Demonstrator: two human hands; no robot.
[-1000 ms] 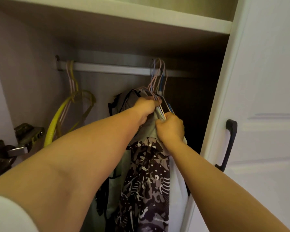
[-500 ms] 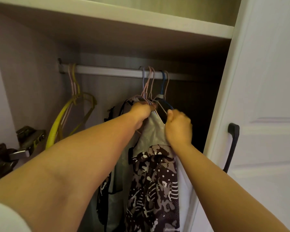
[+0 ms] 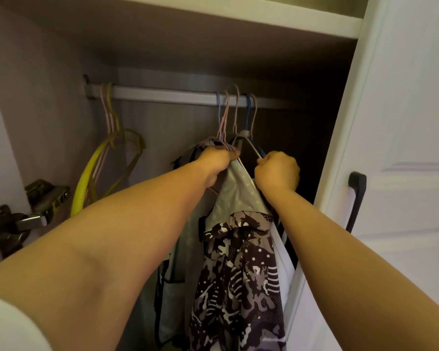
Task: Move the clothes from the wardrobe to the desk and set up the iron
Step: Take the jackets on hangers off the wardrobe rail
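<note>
Your left hand (image 3: 217, 158) grips bunched hangers (image 3: 224, 145), right hand (image 3: 276, 173) grips hanger arm: hooks (image 3: 235, 105) on rail (image 3: 167, 93), so clothes (image 3: 238, 262) lift off together.

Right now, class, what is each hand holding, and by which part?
The left hand grips a bunch of clothes hangers just below their hooks. The right hand pinches the sloping arm of another hanger.

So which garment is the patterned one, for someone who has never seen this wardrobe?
Follow the wardrobe rail right to the bunch of hangers both hands grip. Hanging below, between the forearms, is the patterned garment. It alone has a dark camouflage-like print with white dots and stripes; the clothes beside it are plain grey and white.
</note>
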